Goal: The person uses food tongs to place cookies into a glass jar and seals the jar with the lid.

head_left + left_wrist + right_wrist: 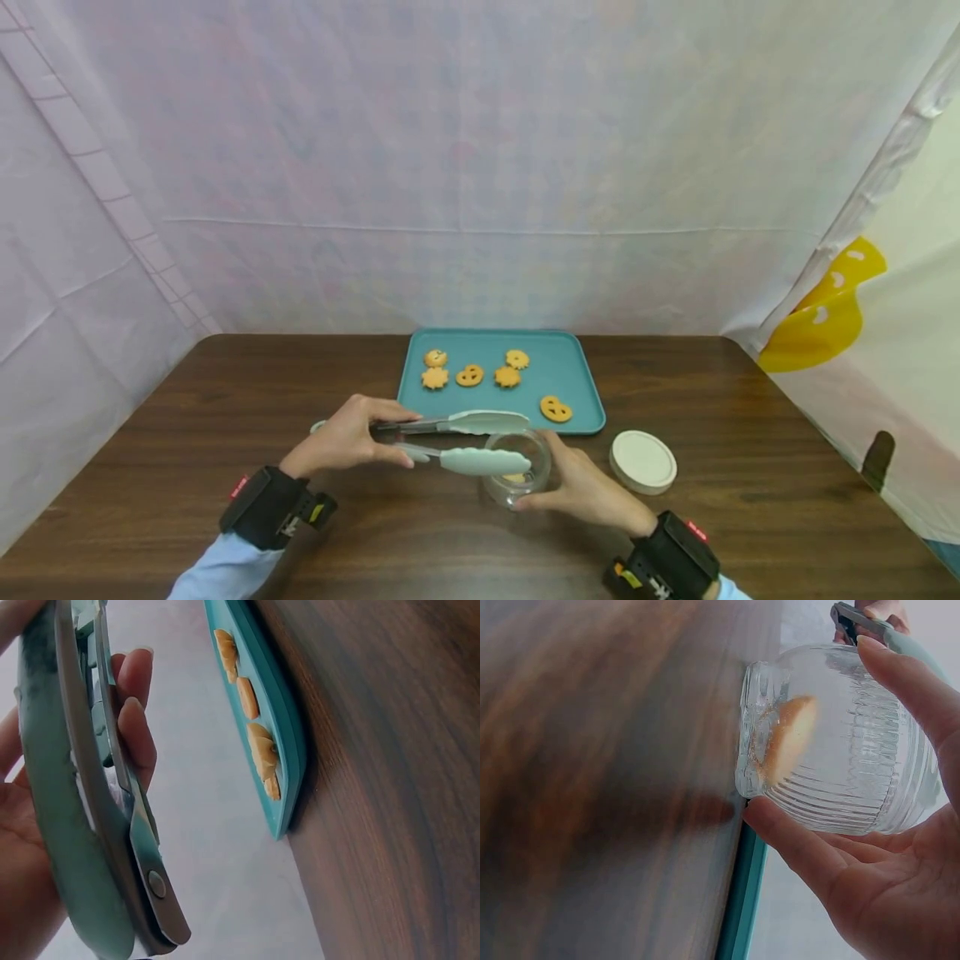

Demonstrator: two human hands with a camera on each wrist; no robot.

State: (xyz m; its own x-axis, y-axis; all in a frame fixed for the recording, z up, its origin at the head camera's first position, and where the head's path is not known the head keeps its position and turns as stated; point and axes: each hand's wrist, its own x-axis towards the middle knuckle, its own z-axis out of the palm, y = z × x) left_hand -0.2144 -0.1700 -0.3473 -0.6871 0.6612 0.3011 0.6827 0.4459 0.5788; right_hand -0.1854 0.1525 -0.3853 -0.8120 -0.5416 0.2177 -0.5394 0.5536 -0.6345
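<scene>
My left hand point(348, 437) grips a pair of tongs point(483, 461) with pale green tips and handle grips. The tong tips stand apart over the mouth of a glass jar point(501, 493), with nothing between them. Thumb and fingers of my right hand point(581, 487) hold that jar around its side, upright at the table. Inside, a golden cookie point(791, 739) leans near the jar's bottom. In the left wrist view, the metal hinge end of the tongs shows close up, and fingers curl around the grips.
Behind the hands lies a teal tray point(480, 337) bearing several cookies, among them a pretzel-shaped one point(555, 409) near its front right and a scalloped one point(507, 377). A round white lid point(643, 462) rests on the brown wooden table point(750, 433), right of the jar.
</scene>
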